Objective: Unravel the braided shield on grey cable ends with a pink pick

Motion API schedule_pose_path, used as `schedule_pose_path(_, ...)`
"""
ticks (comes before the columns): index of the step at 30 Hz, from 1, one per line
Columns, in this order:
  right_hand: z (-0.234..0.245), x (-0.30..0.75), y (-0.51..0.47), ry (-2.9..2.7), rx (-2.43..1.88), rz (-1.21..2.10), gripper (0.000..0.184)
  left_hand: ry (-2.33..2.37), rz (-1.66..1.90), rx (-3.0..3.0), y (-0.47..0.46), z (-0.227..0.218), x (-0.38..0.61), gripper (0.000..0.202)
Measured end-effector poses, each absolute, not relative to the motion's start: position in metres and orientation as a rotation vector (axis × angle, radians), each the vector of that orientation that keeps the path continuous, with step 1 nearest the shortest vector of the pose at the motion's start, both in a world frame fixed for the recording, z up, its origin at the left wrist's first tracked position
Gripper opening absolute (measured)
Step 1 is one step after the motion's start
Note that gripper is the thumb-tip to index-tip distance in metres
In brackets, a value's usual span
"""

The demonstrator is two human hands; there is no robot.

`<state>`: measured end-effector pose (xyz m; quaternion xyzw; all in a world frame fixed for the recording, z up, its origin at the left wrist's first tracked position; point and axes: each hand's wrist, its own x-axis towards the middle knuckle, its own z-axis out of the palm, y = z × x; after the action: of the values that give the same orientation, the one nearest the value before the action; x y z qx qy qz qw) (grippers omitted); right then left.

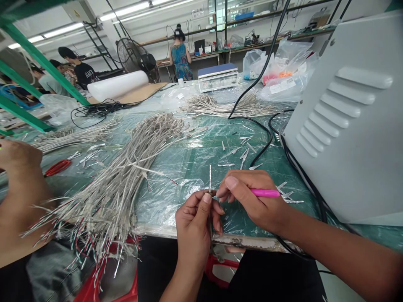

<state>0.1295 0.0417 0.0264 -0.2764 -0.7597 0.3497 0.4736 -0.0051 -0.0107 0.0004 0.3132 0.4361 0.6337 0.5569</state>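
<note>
My left hand [195, 228] is closed in a pinch on a thin silver braided wire [210, 178] that stands upright above the table's front edge. My right hand [248, 197] is closed round a pink-handled tool [265, 193] and its tip meets the wire at my left fingertips. Left of my hands a big bundle of the same braided cables [126, 167] lies on the plastic-covered green table [195, 155], its coloured ends hanging over the edge.
A grey louvred machine housing [349, 121] stands at the right, with black cables [267, 138] running past it. Cut wire scraps [244, 151] litter the middle. More cable bundles [220, 107] lie further back. Another person's arm [19, 197] is at the left, near a red-handled tool [57, 167]. People work in the background.
</note>
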Motion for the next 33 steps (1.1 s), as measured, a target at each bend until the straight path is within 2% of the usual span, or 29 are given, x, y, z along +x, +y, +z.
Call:
schedule_pose_path(25, 0.0264, 0.1301, 0.0417, -1.851, -0.677, 0.838, 0.038, 1.054, 1.498, 0.73, -0.011, 0.0012, -0.0041, 0.019)
schedule_pose_path(33, 0.0263, 0.1297, 0.0418, -1.857, -0.668, 0.839, 0.038, 1.041, 1.506, 0.741, -0.0115, -0.0003, -0.0046, 0.014)
